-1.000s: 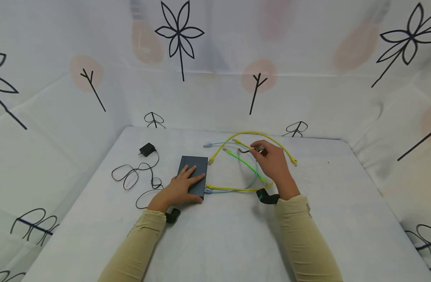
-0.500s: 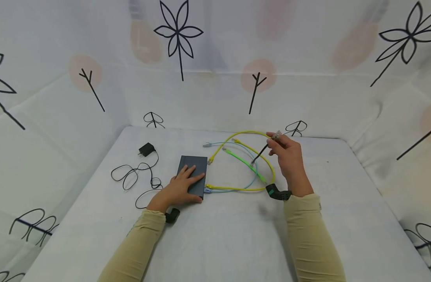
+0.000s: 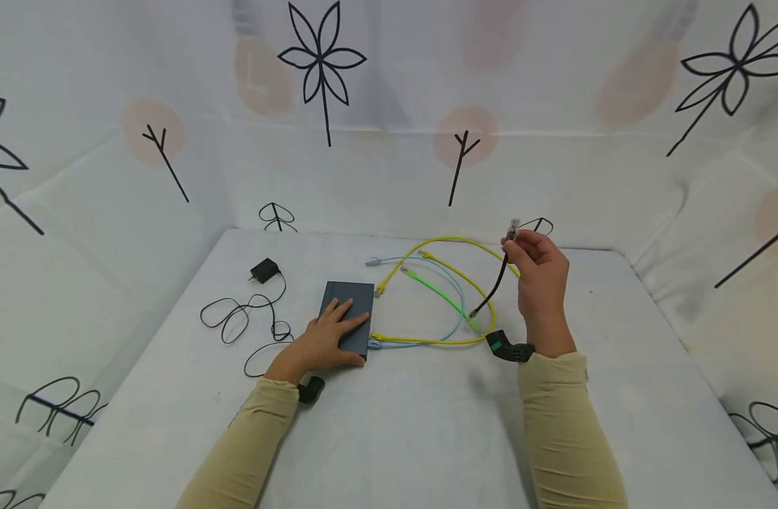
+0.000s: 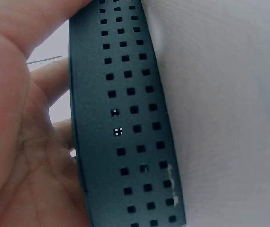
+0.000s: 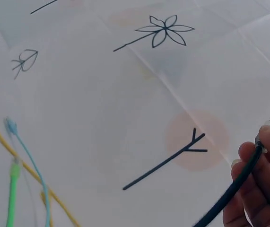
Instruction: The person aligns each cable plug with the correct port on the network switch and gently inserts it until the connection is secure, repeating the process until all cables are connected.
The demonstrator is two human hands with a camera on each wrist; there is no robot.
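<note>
My left hand [image 3: 322,343] rests with fingers spread on a flat dark blue metal box [image 3: 357,343], which looks like a network switch. Rows of small square vent holes run along the box's side [image 4: 125,113] in the left wrist view. Thumb and fingertips of my right hand [image 3: 544,279] pinch a short black network cable [image 3: 498,281] just below one clear plug [image 3: 513,227], which points up. The cable's lower plug [image 3: 472,314] hangs over a green network cable [image 3: 435,288]. In the right wrist view the black cable [image 5: 234,189] slants down from my fingertips.
Two yellow network cables [image 3: 455,238] and a light blue one [image 3: 462,290] curve over the white table right of the box, with ends by its right side. At left lies a black power adapter [image 3: 264,270] with its loosely coiled cord [image 3: 236,311]. Patterned white cloth walls the back.
My right hand has risen and moved right, lifting the black network cable off the other cables and turning its plug upward. My left hand stays on the box.
</note>
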